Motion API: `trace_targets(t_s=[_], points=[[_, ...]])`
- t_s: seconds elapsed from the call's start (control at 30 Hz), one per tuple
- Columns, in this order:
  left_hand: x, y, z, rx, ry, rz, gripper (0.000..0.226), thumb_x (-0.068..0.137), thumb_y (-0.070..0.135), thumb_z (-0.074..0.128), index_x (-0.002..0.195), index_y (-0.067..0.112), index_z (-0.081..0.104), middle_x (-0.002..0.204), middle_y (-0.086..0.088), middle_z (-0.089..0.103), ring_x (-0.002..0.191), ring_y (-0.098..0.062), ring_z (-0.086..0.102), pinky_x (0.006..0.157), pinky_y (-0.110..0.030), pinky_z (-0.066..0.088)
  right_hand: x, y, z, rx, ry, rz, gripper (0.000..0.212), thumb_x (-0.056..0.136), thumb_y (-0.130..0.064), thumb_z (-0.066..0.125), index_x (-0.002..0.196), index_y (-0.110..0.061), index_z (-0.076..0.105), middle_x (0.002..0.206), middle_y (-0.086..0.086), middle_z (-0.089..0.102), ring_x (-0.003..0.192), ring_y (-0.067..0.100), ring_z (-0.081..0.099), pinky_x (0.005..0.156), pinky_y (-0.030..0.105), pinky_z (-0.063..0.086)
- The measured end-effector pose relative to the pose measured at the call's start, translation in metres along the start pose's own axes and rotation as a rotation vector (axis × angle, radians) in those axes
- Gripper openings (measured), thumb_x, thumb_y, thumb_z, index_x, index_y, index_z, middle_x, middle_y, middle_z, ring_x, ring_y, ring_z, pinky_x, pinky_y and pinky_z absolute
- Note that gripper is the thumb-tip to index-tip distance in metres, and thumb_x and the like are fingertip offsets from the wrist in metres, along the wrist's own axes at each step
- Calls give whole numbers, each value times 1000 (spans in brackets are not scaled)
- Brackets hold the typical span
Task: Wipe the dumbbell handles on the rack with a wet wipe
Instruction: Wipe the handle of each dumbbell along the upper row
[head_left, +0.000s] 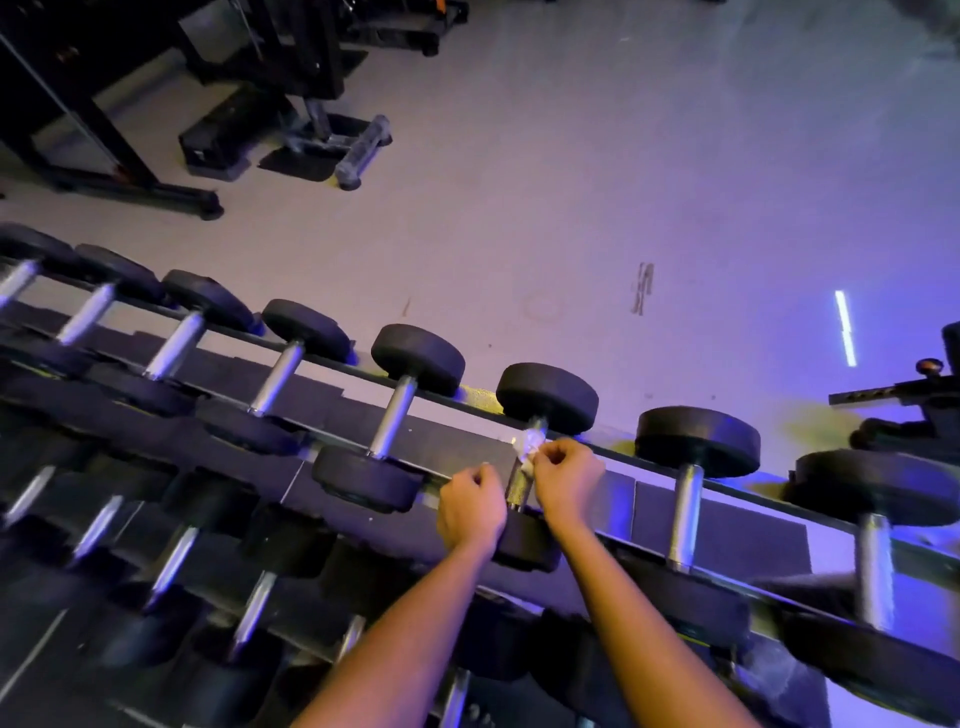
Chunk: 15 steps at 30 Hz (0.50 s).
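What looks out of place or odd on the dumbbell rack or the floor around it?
Nothing on the rack stands out: the dumbbells sit evenly in their row. The right hand presses the wet wipe on one handle. Only a dark scuff mark shows on the floor.

A pale, smooth floor (571, 156) fills most of the room, washed in purple-blue light that grows stronger toward the right. A bright strip reflection (845, 327) glints on it, with dark scuff marks (642, 288) nearby. Black gym machine frames (130, 104) stand at the upper left.
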<state>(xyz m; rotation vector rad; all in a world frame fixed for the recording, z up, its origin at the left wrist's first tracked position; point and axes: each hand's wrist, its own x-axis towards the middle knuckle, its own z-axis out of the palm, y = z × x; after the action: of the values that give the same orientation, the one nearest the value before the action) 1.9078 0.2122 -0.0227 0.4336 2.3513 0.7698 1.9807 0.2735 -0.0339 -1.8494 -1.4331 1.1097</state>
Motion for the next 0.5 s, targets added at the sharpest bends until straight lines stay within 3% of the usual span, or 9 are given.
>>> trace_targets(t_s=[0.2, 0.37, 0.5], points=[[3, 1, 2, 20, -5, -19, 33, 95, 37, 43, 85, 16, 67, 96, -8, 66, 81, -26, 54, 71, -31, 38, 37, -10, 3, -9, -2, 3, 16, 76, -9, 69, 66, -21, 68, 70, 4, 69, 74, 25, 64, 66, 25, 42], [4, 2, 2, 29, -9, -33, 33, 94, 36, 44, 76, 15, 63, 84, -6, 61, 76, -25, 51, 69, -30, 37, 19, 4, 2, -213, -219, 6, 15, 69, -6, 63, 60, -17, 66, 70, 5, 70, 76, 26, 65, 71, 33, 54], [2, 4, 1, 35, -8, -18, 32, 95, 34, 44, 75, 18, 62, 76, 0, 54, 67, -17, 47, 65, -28, 34, -12, 17, -2, -207, -250, 6, 13, 71, -6, 67, 63, -16, 70, 74, 9, 72, 78, 27, 66, 75, 34, 53]])
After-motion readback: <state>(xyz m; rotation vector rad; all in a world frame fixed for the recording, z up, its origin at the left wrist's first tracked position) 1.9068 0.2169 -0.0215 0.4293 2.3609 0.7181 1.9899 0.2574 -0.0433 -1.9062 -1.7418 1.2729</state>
